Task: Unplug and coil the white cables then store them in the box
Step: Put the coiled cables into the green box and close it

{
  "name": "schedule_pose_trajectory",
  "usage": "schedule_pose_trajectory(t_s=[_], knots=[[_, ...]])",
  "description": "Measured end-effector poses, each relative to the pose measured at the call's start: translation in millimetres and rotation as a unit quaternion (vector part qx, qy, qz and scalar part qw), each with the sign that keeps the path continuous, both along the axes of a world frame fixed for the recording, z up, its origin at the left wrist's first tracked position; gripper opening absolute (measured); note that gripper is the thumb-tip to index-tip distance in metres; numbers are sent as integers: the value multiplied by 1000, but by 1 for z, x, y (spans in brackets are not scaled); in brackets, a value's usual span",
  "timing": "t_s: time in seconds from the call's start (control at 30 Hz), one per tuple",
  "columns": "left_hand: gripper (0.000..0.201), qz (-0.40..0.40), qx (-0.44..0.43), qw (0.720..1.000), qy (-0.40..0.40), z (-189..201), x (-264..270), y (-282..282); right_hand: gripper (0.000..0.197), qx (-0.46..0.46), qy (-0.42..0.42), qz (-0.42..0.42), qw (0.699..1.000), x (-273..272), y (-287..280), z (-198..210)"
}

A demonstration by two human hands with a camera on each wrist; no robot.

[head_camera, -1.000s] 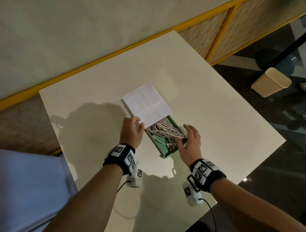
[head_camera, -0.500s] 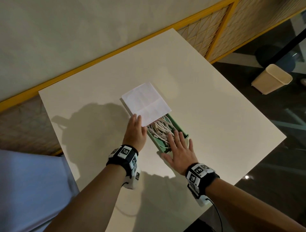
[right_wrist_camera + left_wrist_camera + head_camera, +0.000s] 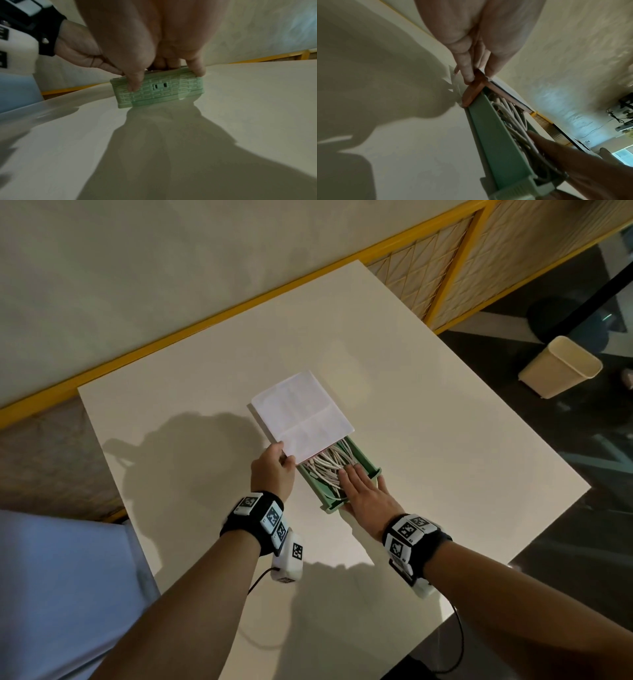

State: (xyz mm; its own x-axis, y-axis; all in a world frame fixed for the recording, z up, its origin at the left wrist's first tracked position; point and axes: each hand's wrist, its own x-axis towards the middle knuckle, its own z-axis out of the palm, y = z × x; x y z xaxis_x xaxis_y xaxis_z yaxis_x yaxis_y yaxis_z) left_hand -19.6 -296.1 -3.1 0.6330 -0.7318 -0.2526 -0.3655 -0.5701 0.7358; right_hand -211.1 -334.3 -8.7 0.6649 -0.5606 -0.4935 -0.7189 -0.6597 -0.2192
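Right hand over the near end of the green box, fingers draped down its basket-weave end wall, one at the right corner. Two small slots in the middle of that wall. Box resting on the pale surface, dark shadow spreading toward the camera. Left hand behind, wrist strapped in black.

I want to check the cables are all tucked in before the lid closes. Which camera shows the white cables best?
The head view: it looks down into the green box, showing the white cables bunched under the right hand. The left wrist view shows them only edge-on, blurred, behind the box wall. The right wrist view shows only the box's end, no cables.
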Motion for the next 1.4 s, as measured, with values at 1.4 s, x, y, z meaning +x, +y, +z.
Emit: schedule_pose_trajectory(t_s=[1.4], knots=[[41,-122,86,987,-61,10,28,2,15,361,-380,-673,522,70,-32,7]])
